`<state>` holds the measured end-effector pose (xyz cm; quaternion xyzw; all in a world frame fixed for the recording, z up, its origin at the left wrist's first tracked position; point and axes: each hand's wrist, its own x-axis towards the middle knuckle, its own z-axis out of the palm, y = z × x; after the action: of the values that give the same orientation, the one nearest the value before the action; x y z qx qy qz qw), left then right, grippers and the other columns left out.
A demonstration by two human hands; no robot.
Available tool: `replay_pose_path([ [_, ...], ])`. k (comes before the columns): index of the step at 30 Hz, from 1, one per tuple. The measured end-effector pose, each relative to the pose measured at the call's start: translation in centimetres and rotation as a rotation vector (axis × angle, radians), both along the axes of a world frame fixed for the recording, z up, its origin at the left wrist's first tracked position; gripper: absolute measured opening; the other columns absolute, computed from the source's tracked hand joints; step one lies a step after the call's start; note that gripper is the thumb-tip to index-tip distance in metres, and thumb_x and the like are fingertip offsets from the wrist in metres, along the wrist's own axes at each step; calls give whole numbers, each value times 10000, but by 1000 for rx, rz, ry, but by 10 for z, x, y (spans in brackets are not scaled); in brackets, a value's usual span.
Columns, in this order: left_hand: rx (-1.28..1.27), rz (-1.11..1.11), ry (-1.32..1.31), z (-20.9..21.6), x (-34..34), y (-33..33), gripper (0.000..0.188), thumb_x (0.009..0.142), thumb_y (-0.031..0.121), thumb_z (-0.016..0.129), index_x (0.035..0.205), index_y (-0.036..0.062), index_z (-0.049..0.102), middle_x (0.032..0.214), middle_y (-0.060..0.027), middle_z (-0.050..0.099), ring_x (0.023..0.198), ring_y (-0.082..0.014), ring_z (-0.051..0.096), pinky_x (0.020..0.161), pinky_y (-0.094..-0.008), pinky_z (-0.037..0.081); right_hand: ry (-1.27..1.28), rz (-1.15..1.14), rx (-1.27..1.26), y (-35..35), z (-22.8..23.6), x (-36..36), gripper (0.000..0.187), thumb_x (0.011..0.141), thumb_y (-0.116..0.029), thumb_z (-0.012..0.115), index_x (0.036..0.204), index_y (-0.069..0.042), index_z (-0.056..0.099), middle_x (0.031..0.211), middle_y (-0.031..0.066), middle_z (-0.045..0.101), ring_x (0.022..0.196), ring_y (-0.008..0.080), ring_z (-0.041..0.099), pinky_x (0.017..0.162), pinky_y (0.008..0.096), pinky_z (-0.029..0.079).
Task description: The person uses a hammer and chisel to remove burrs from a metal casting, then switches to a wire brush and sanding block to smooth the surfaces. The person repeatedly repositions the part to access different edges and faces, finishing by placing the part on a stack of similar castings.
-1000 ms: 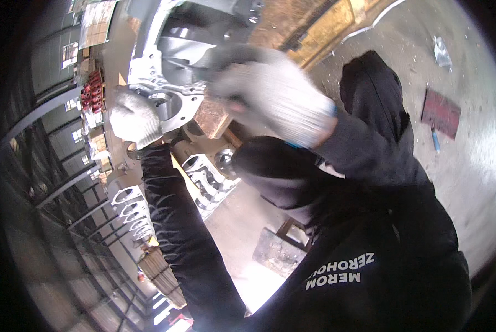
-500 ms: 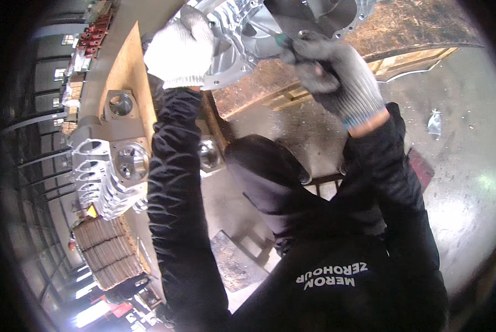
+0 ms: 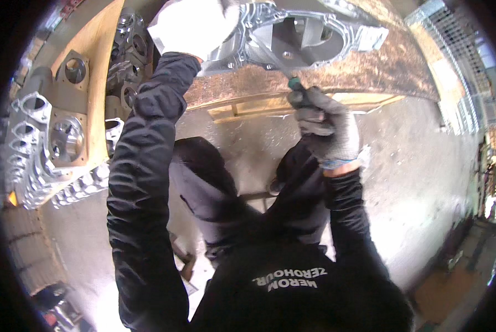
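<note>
A silvery metal casting (image 3: 228, 51) with a large round opening and a flanged rim lies on the brown, worn bench top at the top of the view. My left hand (image 3: 190, 27), in a white glove washed out by glare, is against the casting's left end; its fingers do not show clearly. In a grey-white glove, my right hand (image 3: 331, 124) is closed round a hand tool (image 3: 295, 83) with a green and dark handle. The tool's thin shaft points up to the near rim of the casting's opening. Its tip is too blurred to make out.
More metal castings (image 3: 68, 138) are stacked at the left beside a wooden board (image 3: 97, 88). The bench's wooden edge (image 3: 314, 103) runs across in front of my legs. A wire mesh cage (image 3: 453, 61) stands at the far right, above the grey floor (image 3: 408, 149).
My view has turned, so more of the casting and the mesh cage show. The tool stays in my right hand, whose handle and shaft now show more plainly. My left hand stays at the casting's left end.
</note>
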<state>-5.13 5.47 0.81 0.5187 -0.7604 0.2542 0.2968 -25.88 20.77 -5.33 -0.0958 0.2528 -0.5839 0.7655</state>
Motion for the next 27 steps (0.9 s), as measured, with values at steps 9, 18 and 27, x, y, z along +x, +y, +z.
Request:
replay_pose_path([
  [9, 143, -97, 96, -7, 2, -9, 434, 944, 406, 501, 808, 86, 760, 767, -162, 732, 714, -345, 717, 709, -494, 558, -161, -34, 125, 2, 11, 22, 180, 1044, -71, 533, 1180, 47, 541, 817, -3, 454, 556, 13, 379, 423, 143, 254],
  [18, 264, -118, 126, 6, 13, 2, 455, 947, 411, 499, 818, 61, 759, 757, -155, 731, 701, -316, 720, 657, -476, 547, 853, -36, -78, 27, 14, 41, 392, 979, -136, 605, 1349, -20, 551, 950, 75, 638, 549, 55, 439, 430, 187, 305],
  [27, 131, -223, 219, -16, 9, -7, 381, 942, 367, 550, 795, 84, 757, 766, -141, 733, 722, -299, 721, 691, -464, 549, 743, -466, -79, 61, -17, 0, 477, 947, -22, 563, 1420, 19, 516, 1170, 136, 651, 932, 165, 638, 819, 250, 533],
])
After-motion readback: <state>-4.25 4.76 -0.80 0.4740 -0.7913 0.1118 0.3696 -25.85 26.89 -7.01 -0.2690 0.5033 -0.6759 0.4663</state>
